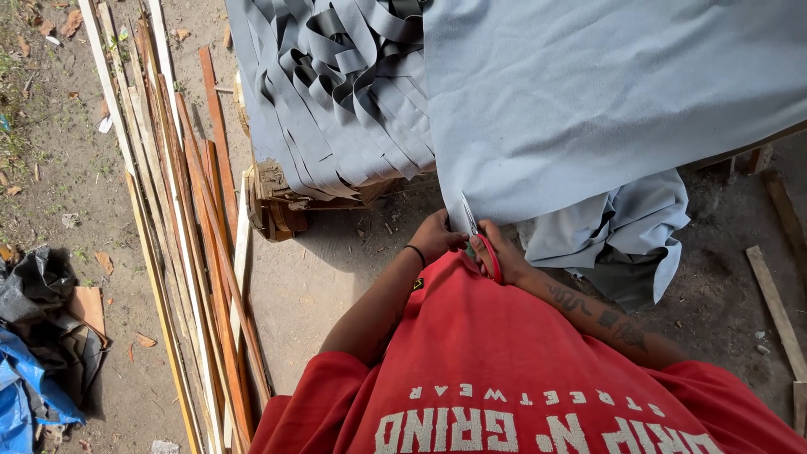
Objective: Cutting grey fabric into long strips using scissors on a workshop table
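Observation:
A large sheet of grey-blue fabric (588,92) lies over a low wooden bench, its near edge hanging toward me. My left hand (437,235) pinches that near edge. My right hand (503,252) is shut on red-handled scissors (481,244), whose blades point up into the edge of the fabric right beside my left fingers. A black band sits on my left wrist. My red shirt fills the bottom of the view.
A heap of cut grey fabric strips (345,92) lies on the bench's left part. Long wooden slats (185,235) lie on the dirt floor at left. Crumpled fabric (622,235) hangs at right. Blue and black plastic sheeting (34,353) sits at far left.

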